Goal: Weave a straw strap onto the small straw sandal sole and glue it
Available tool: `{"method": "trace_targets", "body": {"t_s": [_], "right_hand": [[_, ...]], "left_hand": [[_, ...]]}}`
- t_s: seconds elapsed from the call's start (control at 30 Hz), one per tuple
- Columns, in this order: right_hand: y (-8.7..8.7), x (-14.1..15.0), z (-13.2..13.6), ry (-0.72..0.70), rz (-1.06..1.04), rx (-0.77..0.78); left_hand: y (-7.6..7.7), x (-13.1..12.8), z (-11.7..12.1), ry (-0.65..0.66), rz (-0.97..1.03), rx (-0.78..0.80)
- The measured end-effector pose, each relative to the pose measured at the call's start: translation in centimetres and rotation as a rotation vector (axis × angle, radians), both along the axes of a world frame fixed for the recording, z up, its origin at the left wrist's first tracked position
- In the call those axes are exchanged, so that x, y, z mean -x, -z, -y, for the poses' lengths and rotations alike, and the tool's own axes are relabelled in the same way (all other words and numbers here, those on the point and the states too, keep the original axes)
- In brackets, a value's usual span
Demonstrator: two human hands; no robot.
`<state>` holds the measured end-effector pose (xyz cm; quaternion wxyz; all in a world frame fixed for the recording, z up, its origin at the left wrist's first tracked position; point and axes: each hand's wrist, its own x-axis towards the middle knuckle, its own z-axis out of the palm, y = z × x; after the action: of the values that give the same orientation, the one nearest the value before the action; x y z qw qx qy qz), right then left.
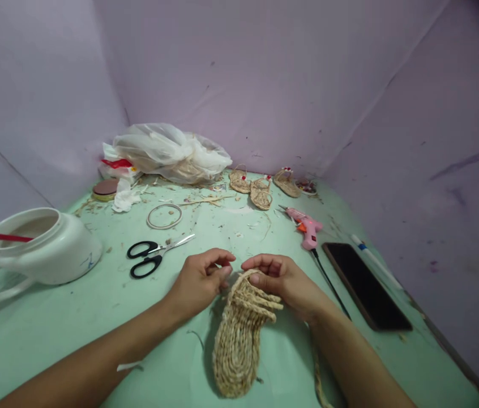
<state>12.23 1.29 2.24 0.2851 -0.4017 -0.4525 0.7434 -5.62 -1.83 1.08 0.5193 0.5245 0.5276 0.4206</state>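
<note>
A small braided-straw slipper [237, 351] lies in front of me, its sole coiled and several straw strands crossing its upper part. My right hand [279, 277] is closed on its far end, thumb on top and fingers behind. Just left of that end, my left hand [203, 280] has its thumb and fingers drawn together in a pinch; whatever is between them, if anything, is too small to make out. A straw cord [318, 377] hangs down beside my right forearm.
Black-handled scissors [157, 258] and a metal ring [164, 216] lie left of centre. A white pot [67, 249] holds a red stick. To the right are a pink glue gun [305, 224] and a phone [367, 286]. Small straw slippers [260, 194] and a plastic bag [171, 150] sit at the back.
</note>
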Motion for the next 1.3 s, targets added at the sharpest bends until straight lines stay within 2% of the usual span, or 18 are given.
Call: {"method": "trace_targets", "body": {"t_s": [0.1,0.23,0.3,0.47,0.73,0.83,1.07,1.3], "right_hand": [[0.1,0.4,0.2,0.028,-0.008,0.021],[0.2,0.8,0.5,0.063,0.02,0.023],[0.2,0.9,0.6,0.071,0.023,0.018],[0.1,1.1,0.8,0.069,0.022,0.024],[0.2,1.5,1.0,0.137,0.071,0.045],[0.2,1.8,1.0,0.175,0.086,0.07],[0.5,2.1,1.0,0.174,0.08,0.082],[0.8,2.0,1.0,0.18,0.052,0.083]], "left_hand": [[-0.3,-0.2,-0.3,0.087,0.025,-0.014],[-0.5,-0.1,-0.3,0.111,-0.004,-0.031],[-0.5,0.1,-0.3,0.131,-0.046,-0.098],[-0.5,0.6,-0.6,0.209,-0.176,-0.385],[-0.8,1.2,-1.1,0.263,-0.253,-0.518],[-1.1,1.4,-1.1,0.311,-0.281,-0.517],[-1.9,1.7,-1.2,0.336,-0.257,-0.349],[-2.1,2.1,-1.5,0.433,-0.328,-0.382]]}}
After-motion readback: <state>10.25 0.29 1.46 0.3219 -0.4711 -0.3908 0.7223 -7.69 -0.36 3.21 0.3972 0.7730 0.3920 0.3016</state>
